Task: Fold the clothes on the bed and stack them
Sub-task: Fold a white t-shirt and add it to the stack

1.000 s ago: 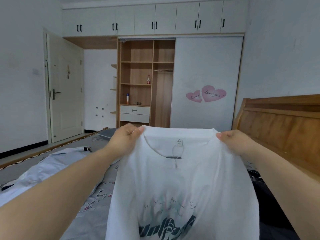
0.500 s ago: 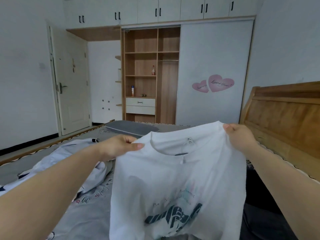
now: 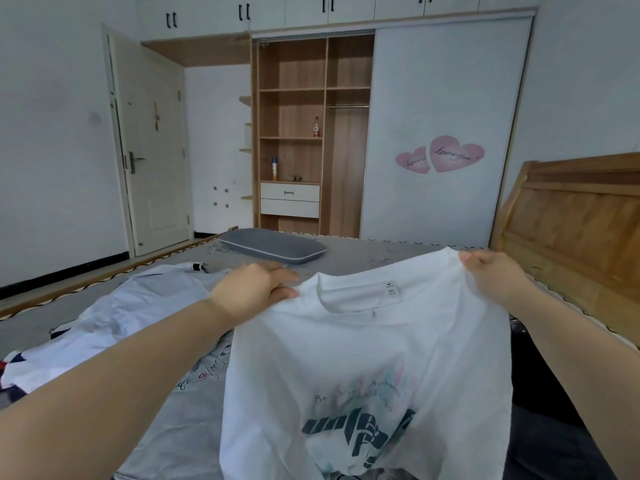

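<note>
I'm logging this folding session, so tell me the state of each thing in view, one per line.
white T-shirt: unfolded, held up by its shoulders
left hand: pinches the shirt's left shoulder
right hand: grips the right shoulder
pale shirt: unfolded, crumpled on the bed
dark garment: lying on the bed, partly hidden
grey pillow: lying flat
wardrobe sliding door: slid right, shelves exposed
room door: looks closed

White T-shirt (image 3: 374,348) with dark teal lettering; grey pillow (image 3: 273,249); pink heart stickers (image 3: 441,155).
</note>
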